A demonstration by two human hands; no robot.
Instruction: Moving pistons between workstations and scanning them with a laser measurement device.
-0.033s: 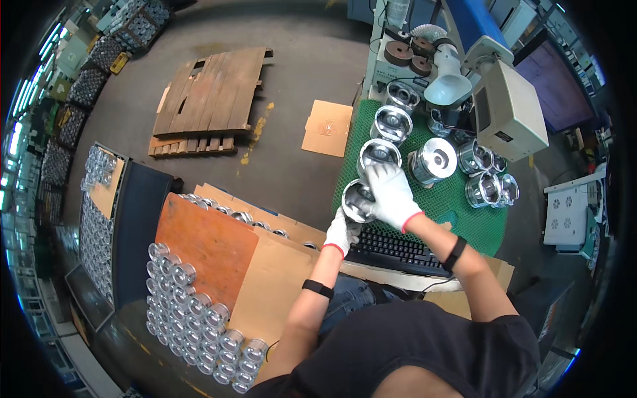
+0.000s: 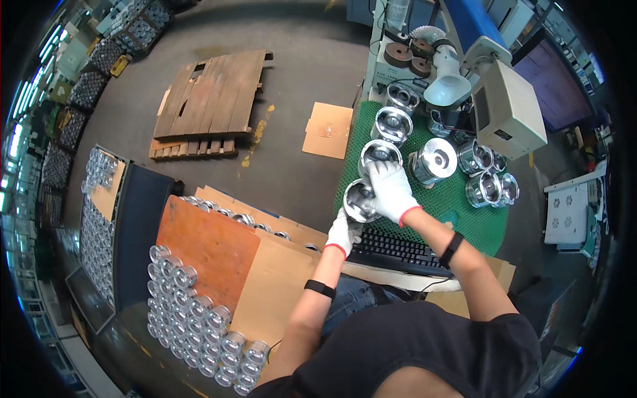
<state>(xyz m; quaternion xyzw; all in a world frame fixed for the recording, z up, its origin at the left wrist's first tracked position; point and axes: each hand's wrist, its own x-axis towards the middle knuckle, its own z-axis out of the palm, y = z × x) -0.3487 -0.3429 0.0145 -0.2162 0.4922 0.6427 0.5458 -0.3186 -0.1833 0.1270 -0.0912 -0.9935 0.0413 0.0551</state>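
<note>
Both my hands wear white gloves with red cuffs. Against the lower side of the nearest metal piston (image 2: pixel 360 200) is my left hand (image 2: pixel 343 233), its fingers closed on that piston and partly hidden under it. My right hand (image 2: pixel 393 189) reaches over the right side of the same piston. Its fingers bend over the near rim of a second piston (image 2: pixel 380 151), where the fingertips are partly hidden. Beyond it, two more pistons (image 2: pixel 392 125) continue the row on the green mesh mat (image 2: pixel 424 207). A larger-looking piston (image 2: pixel 434 160) lies right of my right hand, its round crown showing.
A black keyboard (image 2: pixel 398 252) lies at the mat's near edge. Several pistons (image 2: pixel 484 189) stand at the right below a beige machine head (image 2: pixel 507 109). At left, stacked pistons (image 2: pixel 199 331) adjoin an orange board (image 2: pixel 206 245) and cardboard (image 2: pixel 279 285). A wooden pallet (image 2: pixel 212 93) lies on the floor.
The fingers of my right hand, smeared before, are now clearer and bent at the second piston's rim. The whole view has shifted very slightly; my left hand stays at the nearest piston.
</note>
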